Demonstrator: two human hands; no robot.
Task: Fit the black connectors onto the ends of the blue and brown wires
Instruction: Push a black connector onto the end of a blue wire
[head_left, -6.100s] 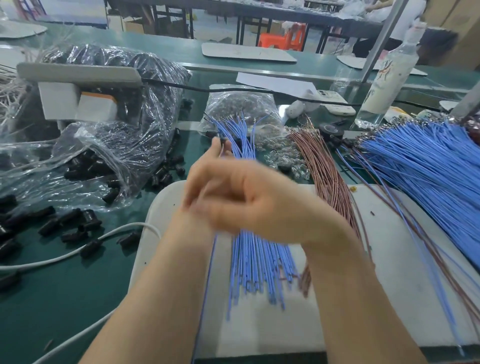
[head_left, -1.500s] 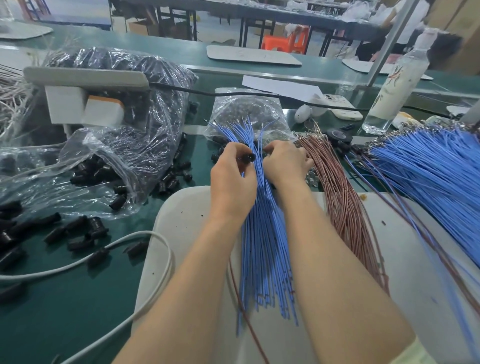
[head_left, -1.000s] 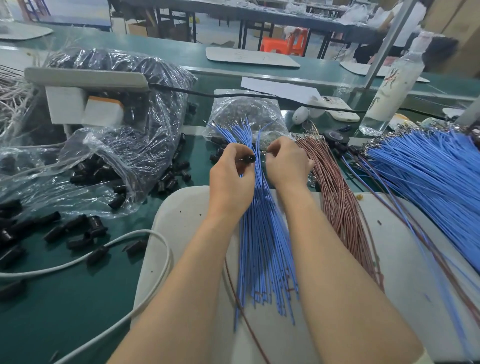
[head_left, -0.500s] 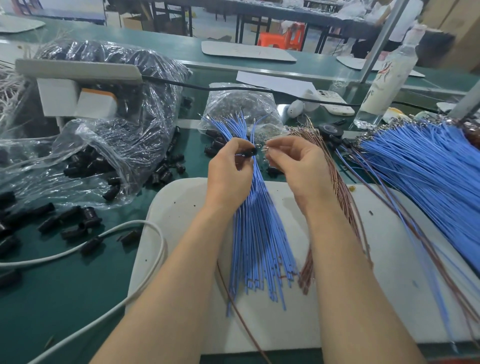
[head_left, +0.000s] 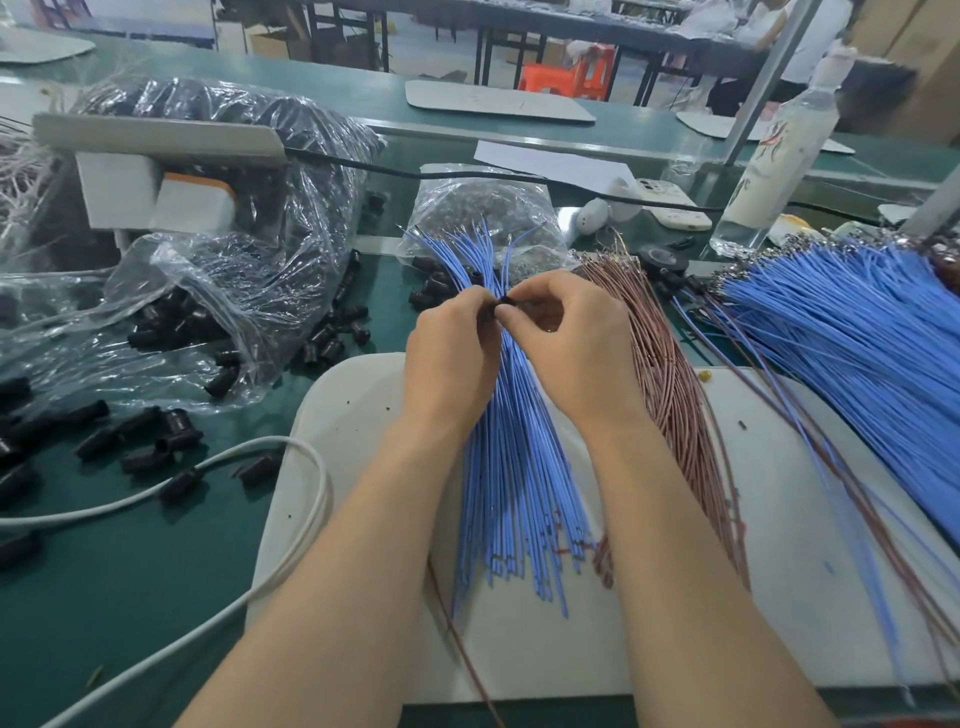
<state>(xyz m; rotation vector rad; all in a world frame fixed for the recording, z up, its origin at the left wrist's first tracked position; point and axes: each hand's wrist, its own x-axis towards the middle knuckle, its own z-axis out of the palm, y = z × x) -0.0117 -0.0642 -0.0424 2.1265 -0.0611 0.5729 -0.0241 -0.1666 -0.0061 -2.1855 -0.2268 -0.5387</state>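
Head view: a person is working at a green bench (head_left: 156, 545), both forearms reaching up from the bottom of the frame.
Left hand (head_left: 449, 358): it is pinching a black connector (head_left: 503, 304) at its fingertips, centre of frame.
Right hand (head_left: 576, 348): its curled fingers are meeting the same connector from the right. Whether a wire end lies between them is too small to tell.
Blue wires (head_left: 514, 467): a bundle is fanning across the white board (head_left: 779, 519) under both hands. A bigger blue heap (head_left: 857, 353) is filling the right edge.
Brown wires (head_left: 670, 384): they are lying just right of the blue bundle.
Supply: loose connectors (head_left: 171, 441) are spilling from a clear bag (head_left: 234, 218) at the left.
Progress: one fitting appears to be under way. The wire ends in view look bare of connectors, so most of the job seems to be waiting.
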